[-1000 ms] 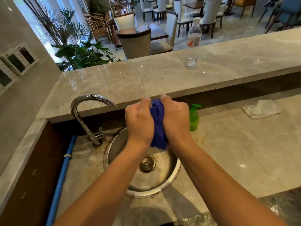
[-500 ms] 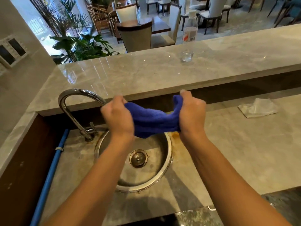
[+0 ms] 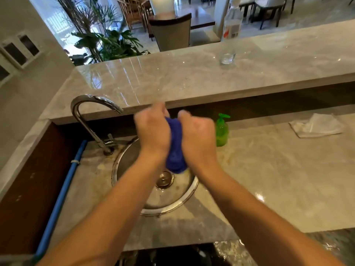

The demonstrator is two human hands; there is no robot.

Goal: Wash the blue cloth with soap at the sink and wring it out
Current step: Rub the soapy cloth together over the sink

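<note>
At this moment I had both hands over the sink [image 3: 190, 191], with the blue cloth [image 3: 175, 148] bunched into a tight wad between them. The left hand [image 3: 153, 131] was closed on the left side of the cloth, and the right hand [image 3: 197, 135] was closed on its right side; the two fists sat almost touching, above the drain [image 3: 164, 179]. The lower end of the cloth hung free below the wrists. The hands were motion-blurred, so I could not tell finger placement exactly. The faucet [image 3: 92, 110] showed no stream of water. The green soap bottle [image 3: 222, 131] stood upright on the counter [image 3: 278, 179], just beside the right hand. No lather was visible on the cloth, so I could not confirm that soaping was complete. I judged the work to be in the scrubbing or wringing stage. A final wring likely remained.
</note>
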